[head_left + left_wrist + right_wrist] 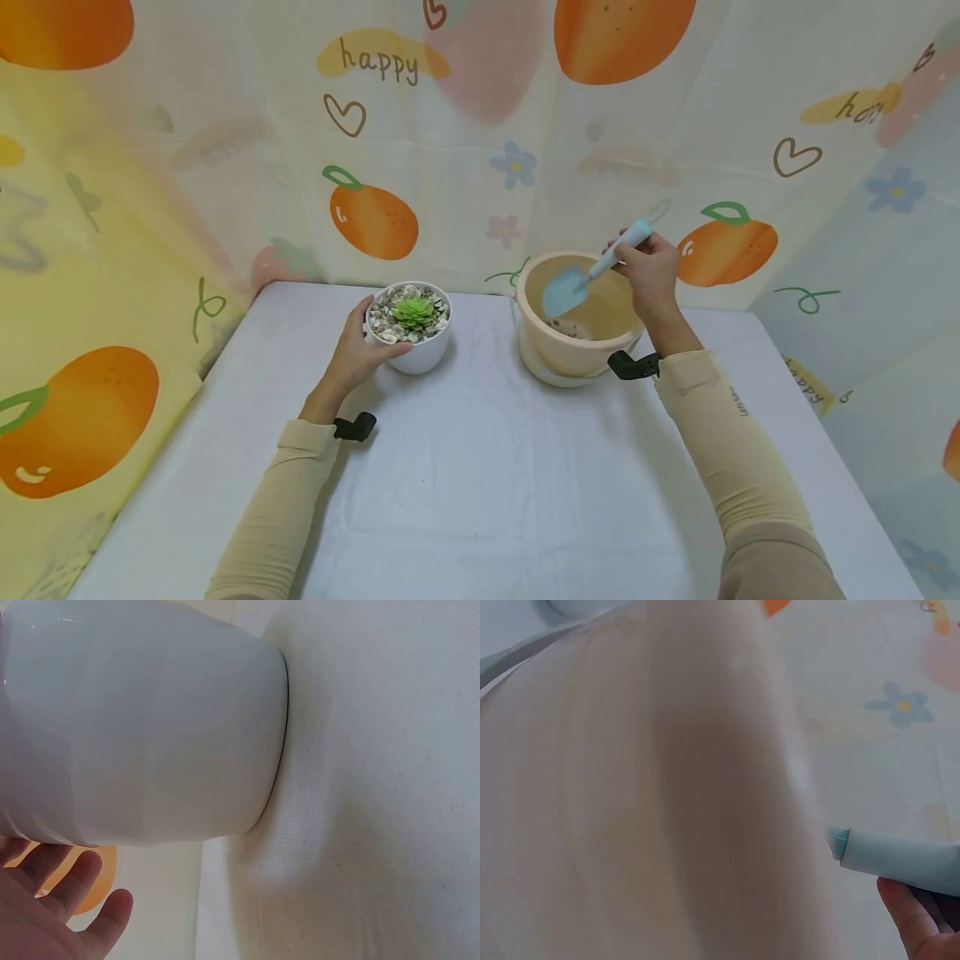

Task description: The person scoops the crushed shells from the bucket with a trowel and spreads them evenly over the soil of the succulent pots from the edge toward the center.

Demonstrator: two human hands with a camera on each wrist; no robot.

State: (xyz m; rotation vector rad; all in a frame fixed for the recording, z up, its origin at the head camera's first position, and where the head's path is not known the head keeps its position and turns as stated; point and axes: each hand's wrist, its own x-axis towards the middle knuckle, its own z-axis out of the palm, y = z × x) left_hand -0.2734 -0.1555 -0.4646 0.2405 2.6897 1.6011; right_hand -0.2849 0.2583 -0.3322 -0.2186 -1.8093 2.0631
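Observation:
A white pot (422,357) with a green succulent (414,312) set among pale pebbles stands on the table at the left. My left hand (356,344) holds it by the rim, fingers on the far left side and thumb across the front. In the left wrist view the pot (150,727) fills the upper left, with fingers (90,874) beside its wall. My right hand (651,271) grips the handle of a light blue trowel (567,290), its blade over the mouth of a large cream pot (573,354). A little dark and pale material lies at the bottom inside.
The cream pot rests on a pale saucer (555,377). A white cloth covers the table (465,492). Close behind both pots hangs a printed curtain (457,192) with oranges, and more of it is on the left and right.

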